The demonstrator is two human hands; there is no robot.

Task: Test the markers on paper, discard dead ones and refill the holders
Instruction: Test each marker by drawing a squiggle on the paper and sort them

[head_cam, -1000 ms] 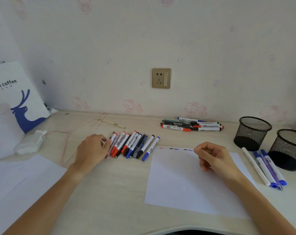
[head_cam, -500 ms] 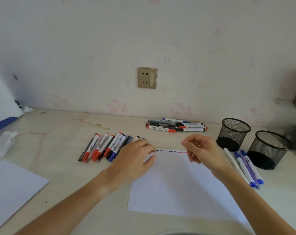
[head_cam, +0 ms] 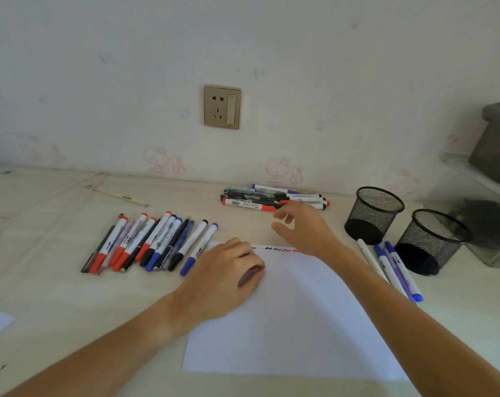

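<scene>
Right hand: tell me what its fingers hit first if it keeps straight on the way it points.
Probably the pile of markers by the wall: the right hand points its open fingers at it. Its height above the desk is unclear.

Bare desk was left between marker groups.
The far pile [head_cam: 274,197] was flanked rightward by two mesh holders [head_cam: 374,213].

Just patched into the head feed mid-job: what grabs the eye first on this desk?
The white paper at centre, with a row of coloured squiggles along its far edge and the left hand resting on its left corner. The right hand reaches, fingers spread, toward the marker pile by the wall. A fanned row of markers lies left; two empty mesh holders stand right.
</scene>
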